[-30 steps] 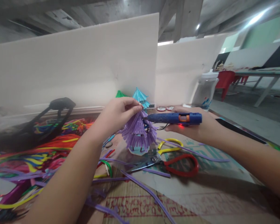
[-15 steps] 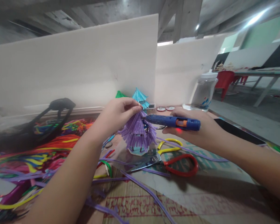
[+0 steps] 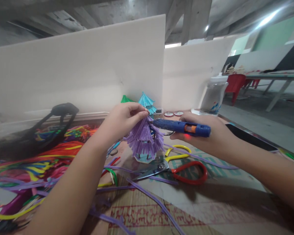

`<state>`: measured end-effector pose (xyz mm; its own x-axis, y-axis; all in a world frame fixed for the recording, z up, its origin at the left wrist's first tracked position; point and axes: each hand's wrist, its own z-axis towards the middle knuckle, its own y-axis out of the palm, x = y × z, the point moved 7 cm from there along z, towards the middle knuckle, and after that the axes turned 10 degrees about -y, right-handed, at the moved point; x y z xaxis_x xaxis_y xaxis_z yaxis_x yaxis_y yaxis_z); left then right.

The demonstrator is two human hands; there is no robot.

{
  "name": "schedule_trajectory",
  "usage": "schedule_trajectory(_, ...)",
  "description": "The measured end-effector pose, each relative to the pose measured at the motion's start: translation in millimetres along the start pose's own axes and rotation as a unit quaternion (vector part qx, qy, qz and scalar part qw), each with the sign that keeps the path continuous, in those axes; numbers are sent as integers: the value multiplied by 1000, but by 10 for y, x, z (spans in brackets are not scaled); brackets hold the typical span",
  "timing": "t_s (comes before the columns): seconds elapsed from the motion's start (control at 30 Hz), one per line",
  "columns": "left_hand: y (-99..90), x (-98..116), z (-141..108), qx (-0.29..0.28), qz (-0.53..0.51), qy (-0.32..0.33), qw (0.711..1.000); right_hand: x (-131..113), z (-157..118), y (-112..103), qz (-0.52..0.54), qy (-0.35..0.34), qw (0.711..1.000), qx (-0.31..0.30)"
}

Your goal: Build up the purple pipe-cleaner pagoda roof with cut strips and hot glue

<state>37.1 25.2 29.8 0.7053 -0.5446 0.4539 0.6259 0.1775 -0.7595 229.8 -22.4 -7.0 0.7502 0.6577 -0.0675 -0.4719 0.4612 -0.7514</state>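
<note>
A small purple pagoda model with tiered, fringed roofs stands upright at the middle of the table. My left hand pinches its tip between thumb and fingers, which hide the very top. In my right hand is a blue glue gun, held level, its nozzle at the upper roof just below the left fingertips. Scissors with one yellow and one red handle lie partly spread in front of the model. Purple pipe-cleaner-like strips are scattered around them.
Coloured strips and a black strap-like object crowd the left. A light-blue pagoda model and a green one stand behind. At the right back is a clear bottle; a white panel rises behind the table.
</note>
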Motion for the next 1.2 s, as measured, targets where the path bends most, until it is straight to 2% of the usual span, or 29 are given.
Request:
schedule_trajectory(0.43,9,-4,2,-9,-6,-4,1000,12,20,-2,-3,24,1000,-8)
schedule_trajectory(0.7,5,-19,-3,-7,-13,-2,1000,45,40,46,115,36,993,-17)
schedule_trajectory(1.0,-6,-50,2,-12,-2,-12,1000,25,53,58,171,33,984,-32)
schedule_trajectory(1.2,-24,-45,9,-9,-6,-2,1000,-21,53,22,157,22,986,-48)
